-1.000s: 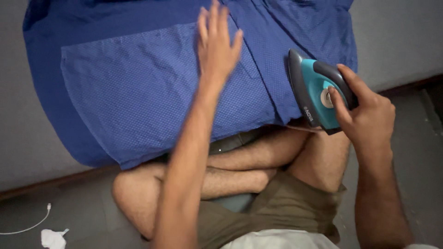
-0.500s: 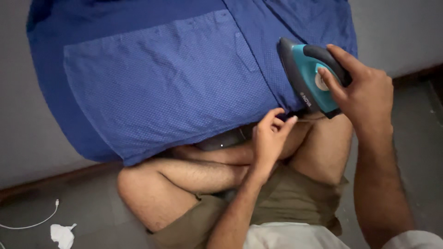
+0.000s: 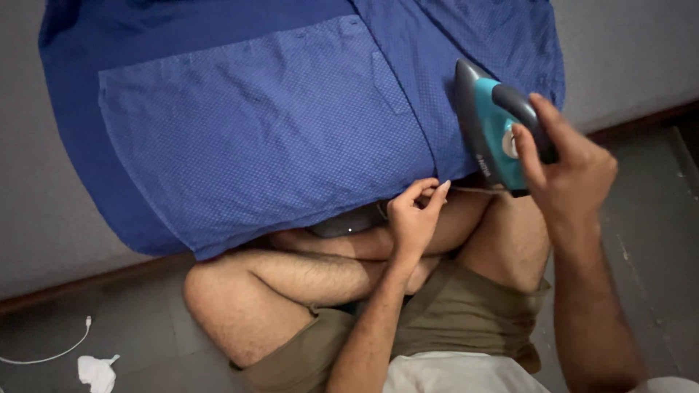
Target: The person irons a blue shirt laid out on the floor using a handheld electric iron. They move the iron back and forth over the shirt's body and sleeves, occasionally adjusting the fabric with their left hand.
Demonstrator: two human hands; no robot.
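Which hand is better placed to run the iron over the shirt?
Right. The right hand already grips the iron on the shirt; the left hand only pinches the hem.

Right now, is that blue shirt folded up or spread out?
Spread out: the blue shirt lies flat, with the right hand holding the iron on it.

We have one view only, worn on the head and looking steeply down from close above. Our crossed legs (image 3: 320, 276) fill the near edge, the blue shirt (image 3: 255, 124) spreads across the far half, and grey floor (image 3: 655, 240) shows at right.
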